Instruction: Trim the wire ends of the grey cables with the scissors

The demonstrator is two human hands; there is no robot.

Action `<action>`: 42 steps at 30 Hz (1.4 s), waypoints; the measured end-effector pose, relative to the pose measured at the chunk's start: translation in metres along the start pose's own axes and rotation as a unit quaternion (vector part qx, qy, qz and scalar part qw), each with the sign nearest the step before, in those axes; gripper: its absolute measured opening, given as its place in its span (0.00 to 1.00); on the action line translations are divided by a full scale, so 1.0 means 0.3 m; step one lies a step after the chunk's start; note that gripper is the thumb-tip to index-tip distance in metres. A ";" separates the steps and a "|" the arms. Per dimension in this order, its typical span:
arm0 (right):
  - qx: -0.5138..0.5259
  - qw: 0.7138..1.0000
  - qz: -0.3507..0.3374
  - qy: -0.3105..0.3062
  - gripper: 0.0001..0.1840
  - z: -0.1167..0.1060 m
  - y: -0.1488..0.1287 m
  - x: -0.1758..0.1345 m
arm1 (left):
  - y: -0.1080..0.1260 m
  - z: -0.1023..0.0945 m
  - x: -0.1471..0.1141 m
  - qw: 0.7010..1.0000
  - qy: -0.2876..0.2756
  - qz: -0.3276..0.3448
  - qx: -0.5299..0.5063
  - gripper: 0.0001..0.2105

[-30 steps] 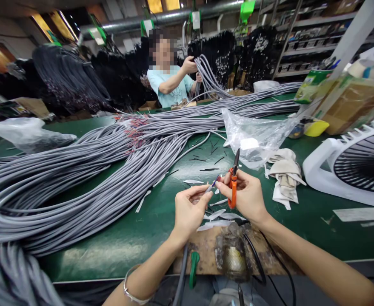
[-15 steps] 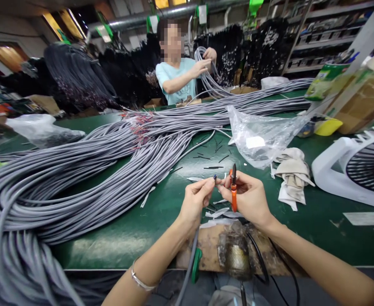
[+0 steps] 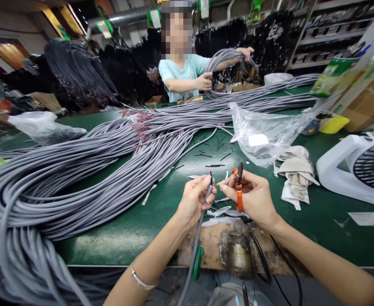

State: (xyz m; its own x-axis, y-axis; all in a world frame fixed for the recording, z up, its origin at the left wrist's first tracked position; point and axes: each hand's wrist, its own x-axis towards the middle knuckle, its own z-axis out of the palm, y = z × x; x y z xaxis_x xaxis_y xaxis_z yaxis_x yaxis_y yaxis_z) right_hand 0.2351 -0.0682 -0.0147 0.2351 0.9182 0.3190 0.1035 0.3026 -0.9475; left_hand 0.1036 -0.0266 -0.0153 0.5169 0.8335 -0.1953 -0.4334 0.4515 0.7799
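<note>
My left hand (image 3: 193,199) is closed around the end of a grey cable (image 3: 195,242), which hangs down toward my lap. Thin coloured wires (image 3: 211,178) stick out of the cable end above the fingers. My right hand (image 3: 253,195) holds orange-handled cutters (image 3: 239,191), blades pointing up, in the curled fingers. Its thumb and index finger pinch the tip of a thin reddish wire (image 3: 217,185) that reaches across from the cable end. Below both hands, white strips (image 3: 220,211) lie on the green table (image 3: 161,231).
Large bundles of grey cable (image 3: 78,182) cover the left and back. A clear plastic bag (image 3: 266,131), a crumpled cloth (image 3: 297,170) and a white fan (image 3: 336,170) are on the right. A stained board (image 3: 202,238) sits at the near edge. Opposite, a co-worker (image 3: 182,76) handles coiled cable.
My hands have moved slightly apart, and the wire between them shows more. The grey cable end has come into view at the left fingers. The co-worker's hands have spread along the coil.
</note>
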 end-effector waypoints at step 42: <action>-0.004 0.999 -0.001 -0.033 0.12 -0.004 -0.023 -0.012 | -0.016 -0.004 -0.005 0.997 -0.037 0.058 0.035 0.12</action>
State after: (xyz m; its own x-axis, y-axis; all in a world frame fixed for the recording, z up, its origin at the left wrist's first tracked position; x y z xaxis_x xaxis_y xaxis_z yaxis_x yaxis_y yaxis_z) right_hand 0.2346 -0.0738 -0.0093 0.1698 0.9328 0.3180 0.1121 0.3024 -0.9466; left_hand 0.1042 -0.0297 -0.0196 0.5209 0.8516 -0.0589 -0.4414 0.3278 0.8353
